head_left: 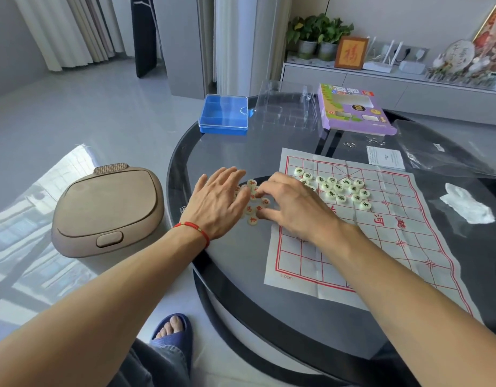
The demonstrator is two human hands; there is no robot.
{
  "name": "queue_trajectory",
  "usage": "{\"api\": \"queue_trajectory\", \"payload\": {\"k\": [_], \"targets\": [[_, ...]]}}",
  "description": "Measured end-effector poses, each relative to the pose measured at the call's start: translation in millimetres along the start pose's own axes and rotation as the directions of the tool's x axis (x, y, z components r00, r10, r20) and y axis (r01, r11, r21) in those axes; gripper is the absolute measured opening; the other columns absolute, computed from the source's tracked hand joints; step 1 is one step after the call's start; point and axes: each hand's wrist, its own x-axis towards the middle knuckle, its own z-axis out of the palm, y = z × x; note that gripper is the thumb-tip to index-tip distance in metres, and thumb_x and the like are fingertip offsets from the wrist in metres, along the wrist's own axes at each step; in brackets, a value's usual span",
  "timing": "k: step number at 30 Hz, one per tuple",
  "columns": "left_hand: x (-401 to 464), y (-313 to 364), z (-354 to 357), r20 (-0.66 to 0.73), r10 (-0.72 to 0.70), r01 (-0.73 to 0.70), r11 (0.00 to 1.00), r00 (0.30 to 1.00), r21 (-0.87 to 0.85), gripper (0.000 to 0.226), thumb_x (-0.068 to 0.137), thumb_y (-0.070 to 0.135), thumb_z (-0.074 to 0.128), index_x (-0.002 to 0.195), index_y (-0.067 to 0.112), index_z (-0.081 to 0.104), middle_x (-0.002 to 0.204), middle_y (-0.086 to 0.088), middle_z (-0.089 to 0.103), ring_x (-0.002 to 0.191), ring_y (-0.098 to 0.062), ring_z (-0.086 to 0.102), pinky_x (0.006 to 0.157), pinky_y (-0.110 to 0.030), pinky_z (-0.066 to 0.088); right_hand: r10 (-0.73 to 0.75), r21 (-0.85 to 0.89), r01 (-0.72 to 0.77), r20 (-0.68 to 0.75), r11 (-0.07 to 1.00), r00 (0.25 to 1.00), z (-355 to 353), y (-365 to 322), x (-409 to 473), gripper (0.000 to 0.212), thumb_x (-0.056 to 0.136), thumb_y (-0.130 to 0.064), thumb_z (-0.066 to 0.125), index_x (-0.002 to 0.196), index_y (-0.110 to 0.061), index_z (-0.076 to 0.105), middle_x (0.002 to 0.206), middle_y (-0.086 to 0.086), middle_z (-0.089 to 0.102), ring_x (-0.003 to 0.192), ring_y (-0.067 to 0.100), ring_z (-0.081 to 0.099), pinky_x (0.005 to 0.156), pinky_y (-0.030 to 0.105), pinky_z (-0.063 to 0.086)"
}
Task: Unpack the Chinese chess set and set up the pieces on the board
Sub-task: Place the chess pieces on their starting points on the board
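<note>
A: Item one, the hands?

B: My left hand (pixel 217 203), fingers straight and spread, lies flat beside the red-lettered pieces (pixel 254 203) at centre frame, walling them in. My right hand (pixel 293 208) has its fingers curled down among the same pieces; whether it pinches one, I cannot tell.

A: Item two, pieces and board?

B: The red-lettered pieces sit on the bare desk (pixel 235 152), just off the left edge of the paper board (pixel 381 233). The green-lettered pieces (pixel 336 188) lie loosely heaped in the board's upper left corner. None stands on its starting point yet, so I judge this to be sorting by colour.

A: Item three, packaging?

B: Blue case (pixel 224 114), clear tray (pixel 286 107) and purple box (pixel 353 110) are lined up along the top of the frame, well apart from the board, presumably parked out of the way.

A: Item four, edges and room?

B: The red-lettered pieces are near the desk's curved left rim, with a bin (pixel 107 210) below; a careless sweep could roll one off. The board's lower and right areas are open for laying out.
</note>
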Motion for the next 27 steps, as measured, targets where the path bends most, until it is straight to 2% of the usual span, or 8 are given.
{"api": "queue_trajectory", "payload": {"k": [3, 7, 13, 19, 23, 27], "targets": [[-1, 2, -1, -0.011, -0.009, 0.009, 1.000, 1.000, -0.006, 0.066, 0.097, 0.057, 0.016, 0.150, 0.024, 0.039, 0.159, 0.000, 0.036, 0.150, -0.018, 0.025, 0.124, -0.049, 0.013, 0.024, 0.047, -0.026, 0.040, 0.999, 0.999, 0, 1, 2, 0.028, 0.089, -0.033, 0.076, 0.113, -0.020, 0.066, 0.109, -0.002, 0.061, 0.096, 0.014, 0.053, 0.078, 0.026, 0.039], [-2, 3, -2, -0.020, -0.016, 0.016, 1.000, 1.000, -0.012, 0.067, 0.096, 0.057, 0.015, 0.149, 0.024, 0.040, 0.158, -0.001, 0.037, 0.149, -0.019, 0.027, 0.124, -0.049, 0.013, 0.020, 0.069, -0.023, 0.035, 0.997, 0.999, 0, -3, 1, 0.023, 0.091, -0.027, 0.075, 0.109, -0.018, 0.065, 0.106, 0.000, 0.063, 0.095, 0.016, 0.058, 0.081, 0.030, 0.048], [-3, 5, -4, -0.026, -0.023, 0.022, 0.999, 0.999, -0.036, 0.067, 0.097, 0.056, 0.015, 0.148, 0.022, 0.042, 0.157, -0.002, 0.040, 0.148, -0.020, 0.029, 0.122, -0.046, 0.013, 0.035, 0.103, -0.039, 0.040, 0.994, 0.999, 2, -5, 1, 0.037, 0.091, -0.030, 0.075, 0.122, -0.017, 0.060, 0.114, 0.001, 0.061, 0.100, 0.018, 0.060, 0.086, 0.033, 0.052], [-3, 5, -4, -0.027, -0.024, 0.023, 0.999, 0.999, -0.026, 0.066, 0.097, 0.055, 0.016, 0.147, 0.021, 0.043, 0.155, -0.003, 0.041, 0.147, -0.021, 0.031, 0.122, -0.046, 0.014, 0.020, 0.090, -0.029, 0.100, 0.996, 0.995, -3, -2, 8, 0.039, 0.094, -0.027, 0.071, 0.132, -0.022, 0.062, 0.115, -0.001, 0.059, 0.103, 0.016, 0.058, 0.082, 0.028, 0.046], [-3, 5, -4, -0.030, -0.029, 0.028, 0.999, 0.999, -0.030, 0.066, 0.097, 0.055, 0.016, 0.147, 0.021, 0.043, 0.156, -0.003, 0.041, 0.147, -0.020, 0.030, 0.122, -0.045, 0.013, 0.020, 0.076, -0.030, 0.129, 0.997, 0.991, -7, -3, 12, 0.047, 0.094, -0.027, 0.069, 0.138, -0.023, 0.056, 0.119, -0.001, 0.057, 0.108, 0.016, 0.056, 0.091, 0.034, 0.051], [-3, 4, -3, -0.027, -0.028, 0.027, 0.999, 0.999, -0.029, 0.066, 0.097, 0.055, 0.016, 0.146, 0.021, 0.045, 0.155, -0.003, 0.042, 0.147, -0.021, 0.031, 0.122, -0.046, 0.014, 0.002, 0.044, -0.007, 0.130, 0.999, 0.991, -8, -5, 11, 0.036, 0.093, -0.024, 0.068, 0.129, -0.025, 0.063, 0.112, -0.001, 0.056, 0.102, 0.017, 0.056, 0.086, 0.033, 0.050]]}}
